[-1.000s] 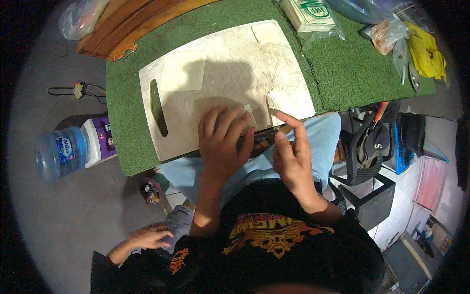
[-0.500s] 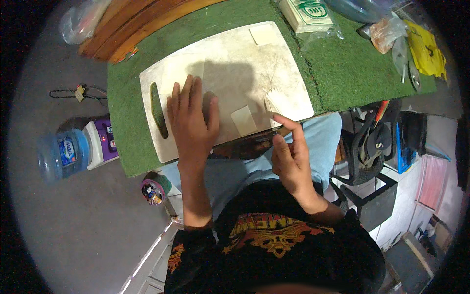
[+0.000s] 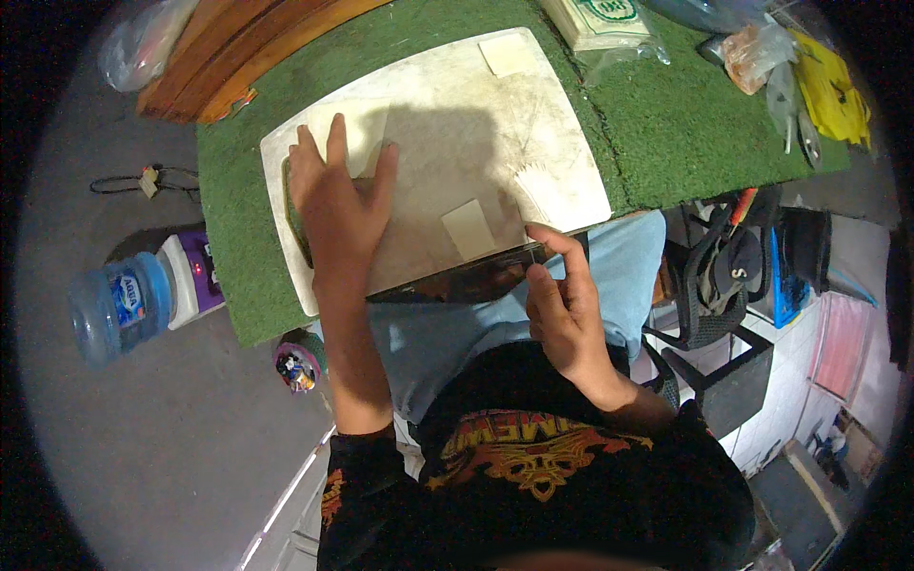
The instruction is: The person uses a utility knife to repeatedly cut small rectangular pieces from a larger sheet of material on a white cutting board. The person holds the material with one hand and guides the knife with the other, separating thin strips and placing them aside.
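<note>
My left hand [image 3: 335,205] lies over the left part of a white cutting board [image 3: 428,86], fingers spread. Beneath its fingertips is a pale, thin square sheet [image 3: 367,116]. Just off the board's near edge, my right hand [image 3: 571,309] has its index finger and thumb curled toward each other. A faint thin line shows between their tips, too small to name. Close to that index finger, a fanned bunch of pale thin pieces [image 3: 539,195] rests on the board. A small pale rectangle [image 3: 468,229] lies at the near edge, and another [image 3: 508,57] in the far right corner.
Green turf-like matting [image 3: 685,133] covers the table. A plastic-wrapped pale stack [image 3: 595,24], clear bags and a yellow bag [image 3: 828,90] sit far right. Curved wooden boards [image 3: 248,43] stand far left. A large blue water bottle [image 3: 124,305] is left of the table.
My left hand has slid left across the board, its fingers spreading wider over the pale sheet. My right hand stays nearly in place. The whole view has shifted slightly.
</note>
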The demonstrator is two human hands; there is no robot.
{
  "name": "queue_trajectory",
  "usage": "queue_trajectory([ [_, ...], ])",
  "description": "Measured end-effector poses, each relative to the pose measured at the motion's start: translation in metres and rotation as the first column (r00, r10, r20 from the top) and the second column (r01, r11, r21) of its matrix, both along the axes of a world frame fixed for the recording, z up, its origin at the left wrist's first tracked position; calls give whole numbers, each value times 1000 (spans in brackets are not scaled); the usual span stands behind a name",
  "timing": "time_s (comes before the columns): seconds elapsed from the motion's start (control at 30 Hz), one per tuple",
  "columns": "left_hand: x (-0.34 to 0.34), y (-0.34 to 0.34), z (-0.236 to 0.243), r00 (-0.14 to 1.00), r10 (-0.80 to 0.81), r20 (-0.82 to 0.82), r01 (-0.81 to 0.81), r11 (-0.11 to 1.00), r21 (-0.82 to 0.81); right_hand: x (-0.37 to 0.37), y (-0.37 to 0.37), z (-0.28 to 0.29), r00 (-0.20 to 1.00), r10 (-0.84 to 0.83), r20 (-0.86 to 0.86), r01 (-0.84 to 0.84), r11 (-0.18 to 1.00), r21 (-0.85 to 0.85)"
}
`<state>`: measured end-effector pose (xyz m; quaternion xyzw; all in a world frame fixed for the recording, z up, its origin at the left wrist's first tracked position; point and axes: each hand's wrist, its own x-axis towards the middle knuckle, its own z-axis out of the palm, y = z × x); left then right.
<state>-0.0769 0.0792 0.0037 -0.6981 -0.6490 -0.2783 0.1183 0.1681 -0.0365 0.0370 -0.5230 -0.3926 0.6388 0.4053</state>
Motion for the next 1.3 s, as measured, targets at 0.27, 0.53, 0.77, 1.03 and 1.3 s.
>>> queue_trajectory([
  [0.27,0,-6,6,988,154,-26,-156,982,-109,0,0,0,1000,10,9,-10,1000,2],
  [0.53,11,-33,8,971,238,33,-233,966,-111,8,0,2,1000,-9,-8,9,999,-37],
  [0.77,6,-22,3,999,-33,13,33,999,15,5,-1,-2,1000,0,1,0,1000,-3],
  [1.03,6,-17,11,996,-82,-18,81,994,-77,5,-2,-3,999,22,41,-23,1000,7],
  [1.3,8,-16,12,996,-58,-68,47,987,-152,3,0,-7,999,15,48,-15,1000,3],
])
